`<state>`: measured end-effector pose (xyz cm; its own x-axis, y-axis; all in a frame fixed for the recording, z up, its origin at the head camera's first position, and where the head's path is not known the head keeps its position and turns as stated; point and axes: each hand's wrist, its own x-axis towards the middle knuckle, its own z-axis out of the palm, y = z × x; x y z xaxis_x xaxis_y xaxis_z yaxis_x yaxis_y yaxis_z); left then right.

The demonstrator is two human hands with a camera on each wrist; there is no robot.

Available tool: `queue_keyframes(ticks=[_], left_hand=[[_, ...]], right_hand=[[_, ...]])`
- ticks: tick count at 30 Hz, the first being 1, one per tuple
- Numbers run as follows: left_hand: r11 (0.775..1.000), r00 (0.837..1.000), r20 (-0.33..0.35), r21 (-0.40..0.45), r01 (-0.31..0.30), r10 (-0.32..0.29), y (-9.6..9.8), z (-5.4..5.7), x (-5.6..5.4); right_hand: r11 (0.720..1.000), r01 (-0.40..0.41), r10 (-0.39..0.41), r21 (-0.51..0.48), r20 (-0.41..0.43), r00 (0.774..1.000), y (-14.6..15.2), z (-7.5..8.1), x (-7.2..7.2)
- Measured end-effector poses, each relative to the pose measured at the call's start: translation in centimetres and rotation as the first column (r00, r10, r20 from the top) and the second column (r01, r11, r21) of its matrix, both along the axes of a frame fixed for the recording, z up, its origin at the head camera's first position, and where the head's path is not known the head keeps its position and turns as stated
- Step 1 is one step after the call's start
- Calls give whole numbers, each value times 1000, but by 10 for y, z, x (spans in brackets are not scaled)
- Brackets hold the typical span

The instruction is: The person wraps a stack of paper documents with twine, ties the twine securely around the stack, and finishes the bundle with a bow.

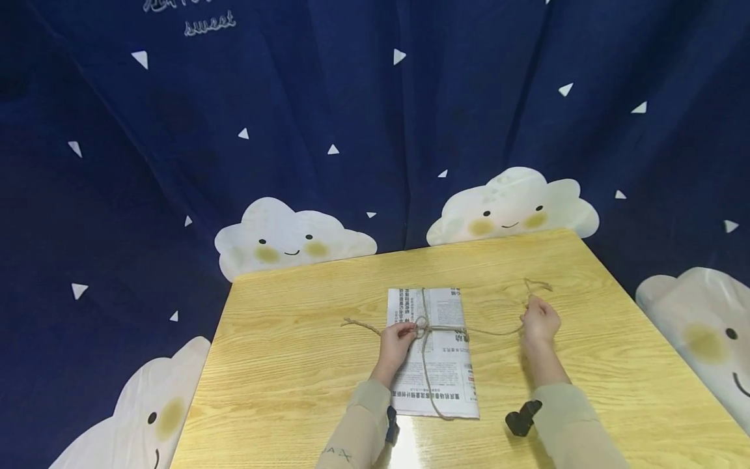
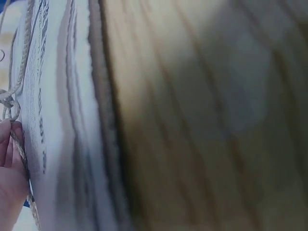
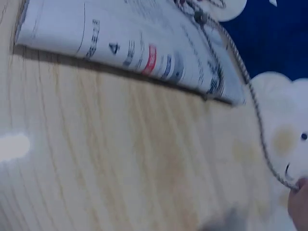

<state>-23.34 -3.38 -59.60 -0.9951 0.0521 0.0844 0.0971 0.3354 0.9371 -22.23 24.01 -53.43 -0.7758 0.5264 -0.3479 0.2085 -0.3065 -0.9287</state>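
A flat newspaper-wrapped parcel (image 1: 445, 378) lies on the wooden table, with thin twine (image 1: 426, 371) crossing it both ways. Near the parcel's middle the twine forms a loop (image 1: 420, 323). My left hand (image 1: 394, 350) pinches the twine at that loop; in the left wrist view its fingers (image 2: 9, 149) show at the left edge beside the knot. Off to the right, my right hand (image 1: 540, 320) grips the other twine end, which runs from the knot across the parcel's right edge. In the right wrist view this strand (image 3: 257, 113) hangs in a slight curve to the fingers.
The wooden table (image 1: 293, 339) reaches back to a dark blue curtain (image 1: 328, 98) with white triangles and smiling clouds. One loose twine end (image 1: 360, 324) lies left of the parcel. A black strap piece (image 1: 521, 418) shows by the right wrist.
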Motion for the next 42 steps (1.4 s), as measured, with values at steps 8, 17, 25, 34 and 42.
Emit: queue_keyframes(ticks=[8, 17, 25, 34, 42], left_hand=[[999, 1000, 12, 52, -11, 11, 0, -1, 1], [999, 1000, 18, 43, -9, 9, 1, -4, 1], [999, 1000, 18, 50, -10, 9, -1, -3, 3], [999, 1000, 24, 45, -10, 9, -1, -4, 1], [999, 1000, 3, 34, -7, 7, -2, -5, 2]], right_hand=[[899, -437, 433, 35, -228, 872, -42, 8, -18], [714, -701, 699, 1, -62, 712, -85, -19, -29], [537, -675, 642, 507, 273, 716, -101, -32, -32], [274, -533, 701, 801, 213, 681, -94, -37, -26], [253, -479, 596, 840, 255, 762, -80, -45, -22]])
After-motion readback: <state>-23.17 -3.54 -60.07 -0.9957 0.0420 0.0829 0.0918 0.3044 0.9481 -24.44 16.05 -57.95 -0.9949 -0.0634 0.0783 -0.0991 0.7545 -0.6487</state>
